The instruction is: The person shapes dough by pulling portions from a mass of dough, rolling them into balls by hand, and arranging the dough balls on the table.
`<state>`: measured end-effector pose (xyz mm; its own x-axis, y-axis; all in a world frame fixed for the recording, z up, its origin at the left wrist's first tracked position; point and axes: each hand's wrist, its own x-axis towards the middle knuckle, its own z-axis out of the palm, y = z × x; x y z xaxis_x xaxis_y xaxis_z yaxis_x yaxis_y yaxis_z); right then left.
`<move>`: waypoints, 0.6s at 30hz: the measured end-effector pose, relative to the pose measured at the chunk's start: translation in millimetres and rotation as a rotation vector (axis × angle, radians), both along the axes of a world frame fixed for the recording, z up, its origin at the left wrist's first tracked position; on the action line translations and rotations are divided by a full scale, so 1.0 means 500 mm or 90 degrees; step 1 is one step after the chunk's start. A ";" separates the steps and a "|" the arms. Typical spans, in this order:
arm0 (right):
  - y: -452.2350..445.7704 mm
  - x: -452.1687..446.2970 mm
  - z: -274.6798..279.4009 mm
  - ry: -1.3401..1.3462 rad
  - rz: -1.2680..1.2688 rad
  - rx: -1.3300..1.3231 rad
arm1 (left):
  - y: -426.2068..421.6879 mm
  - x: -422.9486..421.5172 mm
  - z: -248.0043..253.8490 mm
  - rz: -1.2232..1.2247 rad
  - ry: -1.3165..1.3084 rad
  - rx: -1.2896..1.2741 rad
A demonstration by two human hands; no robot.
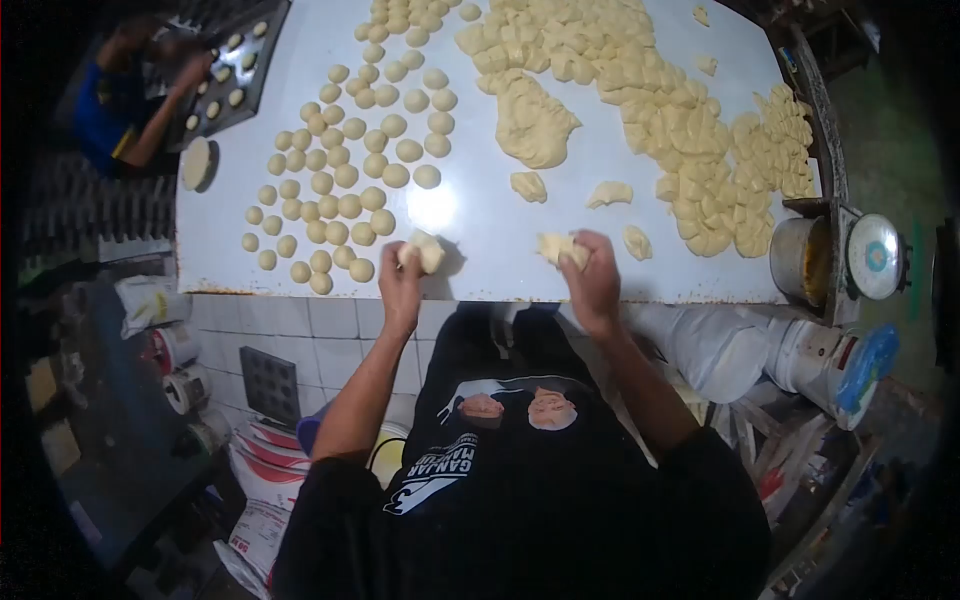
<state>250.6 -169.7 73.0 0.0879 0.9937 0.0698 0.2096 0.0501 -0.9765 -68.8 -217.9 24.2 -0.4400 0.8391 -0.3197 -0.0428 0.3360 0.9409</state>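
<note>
My left hand (405, 275) grips a rough piece of dough (427, 252) just above the table's near edge. Further right, my right hand (592, 275) pinches another torn dough piece (556, 248). Many smooth round dough balls (347, 176) lie in loose rows to the left of my left hand. Ahead of my right hand sits a large soft lump of dough (530, 125), with several small scraps such as a curved strip (609, 194) nearby. A broad spread of cut dough pieces (680, 150) covers the right and far side.
The white table (470, 285) has a rusty near edge. At the far left, another person (120, 95) bends over a dark baking tray (235, 70) holding dough balls. A round pale dish (199, 163) stands on the left edge. A metal pot (797, 260) and a scale (874, 256) are at right.
</note>
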 end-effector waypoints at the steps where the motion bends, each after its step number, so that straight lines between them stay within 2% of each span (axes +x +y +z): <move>1: -0.024 0.013 -0.040 -0.109 0.110 0.048 | -0.008 -0.028 -0.035 0.004 -0.017 -0.014; 2: -0.043 0.031 -0.080 -0.212 0.224 0.091 | -0.018 -0.059 -0.072 -0.221 0.322 0.011; 3: -0.033 0.060 -0.124 -0.220 0.230 0.069 | -0.024 -0.079 -0.105 -0.457 0.657 0.042; 4: -0.004 0.094 -0.178 -0.421 0.336 0.100 | 0.019 -0.085 -0.111 -0.468 0.716 0.114; 5: 0.026 0.099 -0.227 -0.615 0.448 0.134 | 0.082 -0.067 -0.116 -0.471 0.721 0.223; 6: 0.077 0.050 -0.241 -0.604 0.325 0.197 | 0.139 -0.021 -0.105 -0.484 0.673 0.227; 7: 0.090 -0.021 -0.240 -0.594 0.201 0.252 | 0.169 0.045 -0.111 -0.401 0.652 0.218; 8: 0.047 -0.099 -0.249 -0.579 0.098 0.129 | 0.171 0.114 -0.117 -0.364 0.587 0.134; 9: 0.036 -0.156 -0.248 -0.562 -0.011 0.028 | 0.133 0.155 -0.136 -0.439 0.617 0.140; 10: -0.019 -0.157 -0.285 -0.558 0.018 0.100 | 0.078 0.139 -0.136 -0.528 0.552 0.226; 11: -0.059 -0.109 -0.278 -0.560 0.010 0.099 | 0.048 0.096 -0.137 -0.615 0.486 0.313; 12: -0.080 -0.025 -0.265 -0.501 0.207 0.037 | 0.069 0.035 -0.151 -0.616 0.493 0.323; 14: -0.034 0.019 -0.268 -0.427 0.403 -0.019 | 0.103 -0.074 -0.180 -0.741 0.415 0.403; 15: 0.004 0.016 -0.261 -0.548 0.293 0.026 | 0.153 -0.066 -0.172 -0.747 0.608 0.339; 16: 0.025 0.013 -0.252 -0.669 0.180 0.055 | 0.203 -0.020 -0.141 -0.701 0.662 0.335; 17: 0.081 -0.039 -0.265 -0.640 0.043 0.141 | 0.231 0.062 -0.130 -0.517 0.574 0.369; 18: 0.068 -0.100 -0.271 -0.622 -0.003 0.082 | 0.207 0.121 -0.141 -0.541 0.547 0.281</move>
